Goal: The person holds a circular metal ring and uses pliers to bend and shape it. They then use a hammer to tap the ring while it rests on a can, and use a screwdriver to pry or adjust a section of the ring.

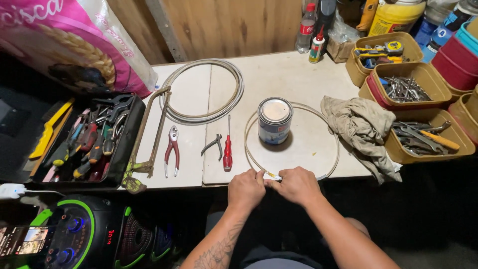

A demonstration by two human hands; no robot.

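Note:
My left hand (245, 189) and my right hand (297, 185) meet at the table's front edge, both pinching the near part of a thin pale wire ring (334, 133) that lies flat on the white table (298, 79). Something small and yellowish shows between the fingertips. A small round paint tin (275, 120) with a closed lid stands upright inside the ring, toward its far left side. The fingers hide the spot where the ring's ends meet.
A red screwdriver (228, 147), small pliers (214, 146), red-handled pliers (172, 147) and a hacksaw (147, 134) lie left of the ring. A coiled cable (234, 97) lies behind them. A rag (361, 127) and tan bins of tools (428, 134) sit right. A black tool tray (94, 139) sits left.

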